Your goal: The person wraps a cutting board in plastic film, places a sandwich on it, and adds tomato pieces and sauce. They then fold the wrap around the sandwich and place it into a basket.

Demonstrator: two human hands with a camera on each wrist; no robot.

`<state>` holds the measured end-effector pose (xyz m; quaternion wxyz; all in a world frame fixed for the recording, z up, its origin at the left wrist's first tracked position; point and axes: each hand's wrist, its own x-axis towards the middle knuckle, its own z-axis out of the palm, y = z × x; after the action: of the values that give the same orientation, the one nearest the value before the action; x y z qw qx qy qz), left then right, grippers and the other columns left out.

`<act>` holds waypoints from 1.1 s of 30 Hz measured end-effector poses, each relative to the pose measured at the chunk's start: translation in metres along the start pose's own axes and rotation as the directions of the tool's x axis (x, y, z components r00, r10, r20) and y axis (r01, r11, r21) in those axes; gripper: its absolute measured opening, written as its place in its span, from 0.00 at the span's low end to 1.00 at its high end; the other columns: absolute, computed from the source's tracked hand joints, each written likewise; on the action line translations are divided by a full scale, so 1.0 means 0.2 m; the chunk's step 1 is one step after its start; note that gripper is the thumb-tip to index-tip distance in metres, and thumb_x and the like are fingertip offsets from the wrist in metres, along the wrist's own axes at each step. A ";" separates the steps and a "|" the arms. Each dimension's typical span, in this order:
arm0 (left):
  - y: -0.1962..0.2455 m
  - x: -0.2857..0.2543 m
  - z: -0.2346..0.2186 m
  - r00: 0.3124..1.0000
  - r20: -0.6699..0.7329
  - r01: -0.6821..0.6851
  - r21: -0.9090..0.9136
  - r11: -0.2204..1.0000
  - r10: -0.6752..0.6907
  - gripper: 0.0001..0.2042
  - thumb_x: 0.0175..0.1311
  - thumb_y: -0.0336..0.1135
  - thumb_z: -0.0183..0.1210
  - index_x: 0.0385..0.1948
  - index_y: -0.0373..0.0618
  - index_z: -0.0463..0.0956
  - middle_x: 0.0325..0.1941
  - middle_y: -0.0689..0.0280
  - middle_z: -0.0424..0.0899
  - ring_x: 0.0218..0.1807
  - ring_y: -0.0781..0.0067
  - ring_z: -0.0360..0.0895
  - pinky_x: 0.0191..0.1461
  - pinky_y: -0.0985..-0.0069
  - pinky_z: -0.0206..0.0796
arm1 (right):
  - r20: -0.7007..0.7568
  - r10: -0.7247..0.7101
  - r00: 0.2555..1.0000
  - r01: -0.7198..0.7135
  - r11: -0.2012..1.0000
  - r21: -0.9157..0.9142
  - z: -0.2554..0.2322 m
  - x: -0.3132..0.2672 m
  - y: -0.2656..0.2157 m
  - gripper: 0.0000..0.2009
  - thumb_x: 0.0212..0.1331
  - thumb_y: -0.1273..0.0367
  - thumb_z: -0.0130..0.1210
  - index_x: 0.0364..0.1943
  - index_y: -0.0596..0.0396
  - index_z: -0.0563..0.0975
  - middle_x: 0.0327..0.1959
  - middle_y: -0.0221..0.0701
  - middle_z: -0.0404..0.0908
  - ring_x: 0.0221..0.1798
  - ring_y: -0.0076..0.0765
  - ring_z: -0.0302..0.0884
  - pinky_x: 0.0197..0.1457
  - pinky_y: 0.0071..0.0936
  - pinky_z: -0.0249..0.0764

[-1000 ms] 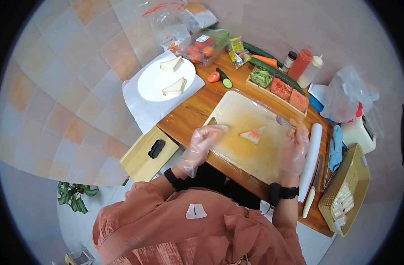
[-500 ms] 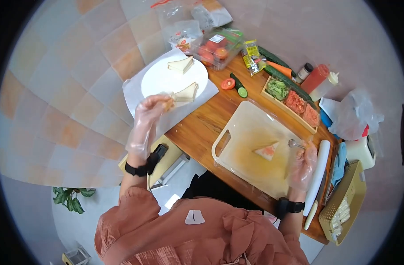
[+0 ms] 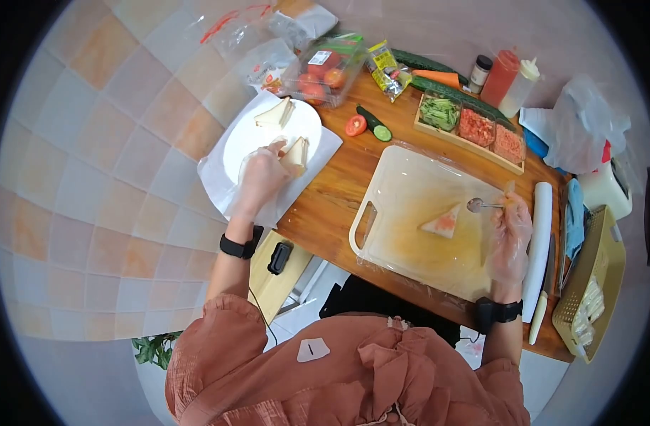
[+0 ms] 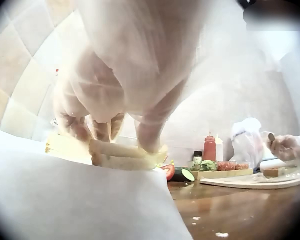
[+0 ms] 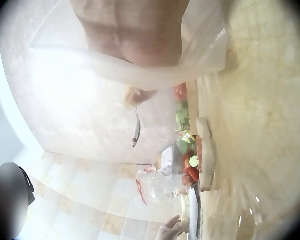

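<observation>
My left hand [image 3: 260, 177] pinches the near sandwich [image 3: 297, 153] at the plate's [image 3: 243, 135] right edge; I'd grip it lightly by its outer sides, level, so the bread doesn't dent or the layers slide, and ease the fingers off without nudging the far sandwich [image 3: 274, 113]. My right hand [image 3: 512, 231] holds the spoon [image 3: 475, 205] over the board's [image 3: 389, 184] right side, best kept off the filled wedge [image 3: 444, 223] there. My fingers cover part of the bread, so I can't tell if they touch one piece or two; the right fingertips are blurred.
</observation>
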<state>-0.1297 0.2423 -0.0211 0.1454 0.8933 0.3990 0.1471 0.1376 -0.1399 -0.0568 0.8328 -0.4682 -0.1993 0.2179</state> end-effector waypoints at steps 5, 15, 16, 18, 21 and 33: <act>-0.04 0.05 0.05 0.998 -0.013 -0.060 0.095 0.994 0.061 0.25 0.55 0.39 0.69 0.56 0.40 0.83 0.40 0.50 0.90 0.41 0.54 0.88 0.48 0.65 0.77 | 0.028 0.000 1.000 -0.001 1.000 0.031 0.01 0.00 0.00 0.14 0.74 0.71 0.54 0.60 0.59 0.73 0.47 0.29 0.80 0.43 0.19 0.74 0.50 0.16 0.71; -0.16 0.07 0.01 0.986 0.166 0.039 -0.346 0.938 0.020 0.15 0.62 0.34 0.57 0.43 0.37 0.87 0.25 0.55 0.84 0.26 0.70 0.79 0.36 0.68 0.72 | 0.090 0.009 0.996 -0.017 0.996 0.090 -0.03 0.04 0.03 0.12 0.73 0.70 0.56 0.56 0.57 0.77 0.45 0.31 0.82 0.40 0.21 0.77 0.45 0.17 0.73; -0.22 0.11 0.04 0.987 0.160 0.039 -0.345 0.938 0.018 0.15 0.62 0.34 0.57 0.43 0.37 0.87 0.25 0.55 0.84 0.26 0.70 0.79 0.36 0.68 0.72 | 0.100 0.008 0.995 -0.017 0.996 0.088 -0.04 0.04 0.03 0.12 0.73 0.70 0.57 0.56 0.57 0.77 0.45 0.31 0.82 0.40 0.22 0.77 0.45 0.17 0.73; -0.33 0.18 0.07 0.952 0.165 -0.234 -0.154 0.960 0.258 0.16 0.62 0.36 0.56 0.42 0.33 0.85 0.25 0.55 0.84 0.26 0.69 0.79 0.36 0.68 0.72 | 0.105 0.009 0.994 -0.019 0.995 0.094 -0.05 0.05 0.04 0.12 0.73 0.70 0.57 0.56 0.57 0.77 0.45 0.32 0.83 0.40 0.22 0.77 0.45 0.18 0.73; -0.26 0.16 0.01 0.951 0.159 -0.230 -0.208 0.951 0.265 0.17 0.61 0.37 0.56 0.40 0.28 0.84 0.26 0.54 0.83 0.28 0.68 0.79 0.38 0.70 0.72 | 0.107 0.000 0.994 -0.011 0.995 0.104 -0.07 0.06 0.06 0.12 0.73 0.70 0.56 0.56 0.57 0.77 0.46 0.33 0.83 0.40 0.23 0.78 0.44 0.19 0.74; 0.03 -0.08 -0.16 0.999 0.008 0.041 -0.593 0.804 -0.045 0.21 0.65 0.32 0.58 0.56 0.27 0.78 0.41 0.67 0.84 0.40 0.81 0.77 0.45 0.79 0.69 | -0.166 -0.040 0.985 0.055 0.994 0.089 -0.09 0.12 0.12 0.10 0.74 0.69 0.56 0.52 0.60 0.78 0.47 0.42 0.87 0.39 0.28 0.83 0.45 0.25 0.82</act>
<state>-0.1468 0.2307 0.0077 0.4188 0.7935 0.3539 0.2641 0.1634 -0.1277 -0.0829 0.8723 -0.4402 -0.1310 0.1677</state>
